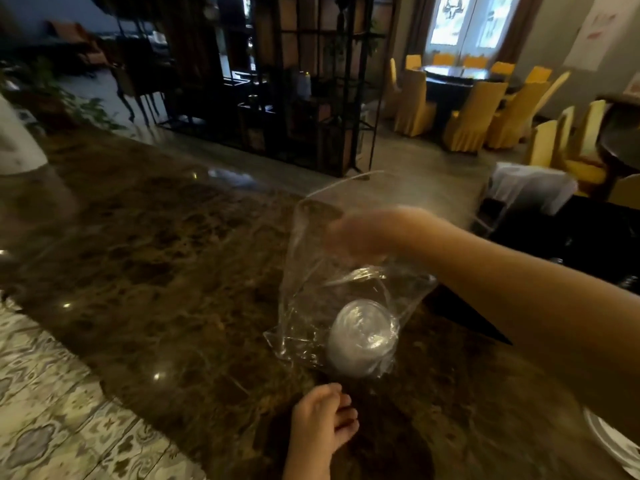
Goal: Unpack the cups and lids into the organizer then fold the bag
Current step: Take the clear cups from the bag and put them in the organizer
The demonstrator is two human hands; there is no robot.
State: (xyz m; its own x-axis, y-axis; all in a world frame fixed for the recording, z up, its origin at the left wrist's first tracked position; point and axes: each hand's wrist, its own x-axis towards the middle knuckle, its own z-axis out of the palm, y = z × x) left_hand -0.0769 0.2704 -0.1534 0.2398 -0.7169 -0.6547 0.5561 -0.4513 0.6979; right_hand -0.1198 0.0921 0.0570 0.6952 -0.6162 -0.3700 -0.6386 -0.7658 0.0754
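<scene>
A clear plastic bag [311, 271] stands upright on the dark marble counter [156, 254], its mouth open at the top. A stack of clear lids [363, 336] lies at the bottom of the bag. My right hand [360, 233] is blurred and reaches into the upper part of the bag from the right; whether it holds anything I cannot tell. My left hand [322, 424] rests on the counter just in front of the bag, fingers loosely curled, holding nothing. A black organizer [491, 213] with white stacked items stands at the right.
A white rounded object [17, 143] sits at the counter's far left. A white plate edge [609, 441] shows at the bottom right. Beyond the counter are a black metal shelf [277, 81] and yellow-covered chairs [478, 112]. Patterned tile floor [52, 410] lies on the left.
</scene>
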